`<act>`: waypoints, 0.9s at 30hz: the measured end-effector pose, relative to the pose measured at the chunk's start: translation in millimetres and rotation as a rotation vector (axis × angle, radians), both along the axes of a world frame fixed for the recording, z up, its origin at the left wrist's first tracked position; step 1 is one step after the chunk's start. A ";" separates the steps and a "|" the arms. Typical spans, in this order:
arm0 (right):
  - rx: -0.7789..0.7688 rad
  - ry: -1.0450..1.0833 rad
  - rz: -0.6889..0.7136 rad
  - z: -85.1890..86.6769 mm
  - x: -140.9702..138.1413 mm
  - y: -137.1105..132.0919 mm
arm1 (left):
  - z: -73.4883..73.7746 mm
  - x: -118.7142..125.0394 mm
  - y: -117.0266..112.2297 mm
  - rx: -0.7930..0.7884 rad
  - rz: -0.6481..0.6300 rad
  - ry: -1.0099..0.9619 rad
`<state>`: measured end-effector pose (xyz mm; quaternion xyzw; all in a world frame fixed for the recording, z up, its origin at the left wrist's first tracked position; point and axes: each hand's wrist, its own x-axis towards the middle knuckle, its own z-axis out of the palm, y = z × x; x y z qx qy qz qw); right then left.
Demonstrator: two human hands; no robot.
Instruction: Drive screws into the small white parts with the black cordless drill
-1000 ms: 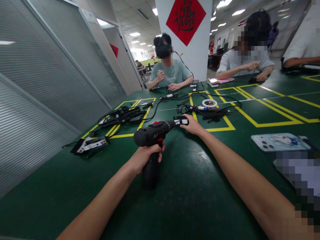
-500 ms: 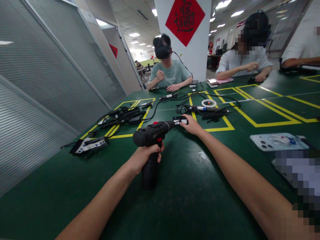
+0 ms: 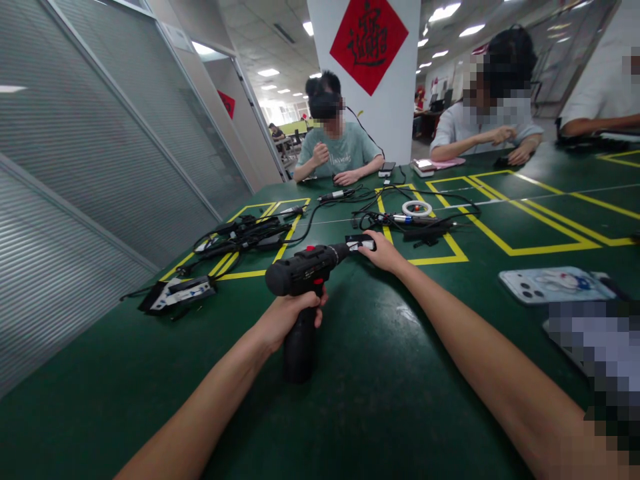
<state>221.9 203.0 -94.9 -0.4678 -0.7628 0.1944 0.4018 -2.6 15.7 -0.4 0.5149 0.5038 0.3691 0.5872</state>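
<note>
left hand [image 3: 290, 317] wraps tight around the cordless drill [image 3: 303, 280] handle at centre frame; right hand [image 3: 383, 252] pinches a small black part [image 3: 361, 243] at its tip on the green table [image 3: 375, 373].

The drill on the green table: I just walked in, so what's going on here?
The person's left hand grips the handle of a black drill, its nose pointing away. The right hand holds a small black-and-white part at the drill's tip on the table. Cables and a phone lie nearby; other people sit opposite.
</note>
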 end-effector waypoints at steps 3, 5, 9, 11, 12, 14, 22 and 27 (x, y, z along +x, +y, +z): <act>0.002 0.002 0.007 0.1 0.5 -0.1 | -0.4 -0.5 -0.1 0.003 -0.004 -0.001; 0.007 -0.001 0.007 0.2 0.7 -0.1 | -0.7 -0.7 -0.1 0.007 -0.005 -0.009; -0.002 -0.001 0.002 0.2 0.3 0.2 | -0.9 -0.5 0.1 0.007 -0.001 -0.021; -0.005 0.001 -0.004 -0.1 -0.1 0.4 | -0.3 0.1 -0.3 0.007 0.001 -0.016; -0.004 0.002 -0.005 -0.3 -0.2 0.4 | 0.3 0.5 -0.6 0.008 0.001 -0.013; 0.002 0.003 -0.006 -0.8 -0.3 0.5 | 1.8 1.6 -1.7 0.011 0.000 -0.010; 0.009 0.003 -0.006 -1.9 -0.1 1.2 | 4.5 3.8 -3.3 0.003 0.002 -0.010; 0.006 -0.002 -0.006 -1.1 0.3 0.8 | 2.0 1.8 -2.3 0.015 0.000 -0.034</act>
